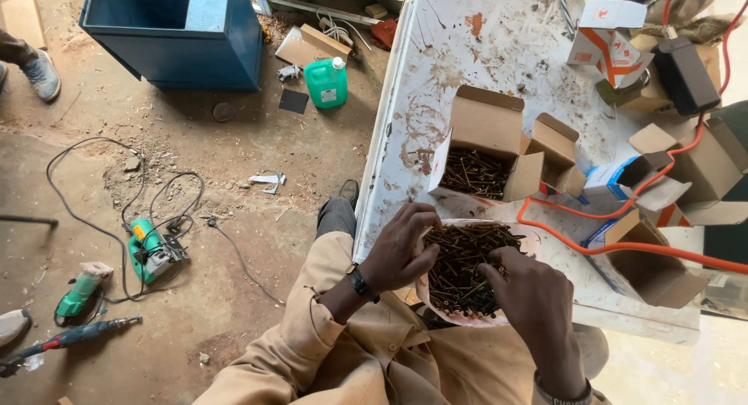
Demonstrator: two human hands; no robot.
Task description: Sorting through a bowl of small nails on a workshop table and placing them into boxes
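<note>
the right hand point(534, 296) and left hand point(401, 253), fingers curled, dug into a bag of screws point(467, 268); probably heavy, loose, prickly, best cupped beneath.

I'm seeing a stained white table point(436, 70) carrying an open cardboard box of screws point(479, 159) at center, empty boxes point(650, 268) around 4 o'clock, an orange cable point(623, 247) snaking between them.

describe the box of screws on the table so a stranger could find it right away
On the stained white table, look just beyond the hands sorting the bowl of screws. The open cardboard box there holds dark screws; the neighbouring open boxes show none.
</note>
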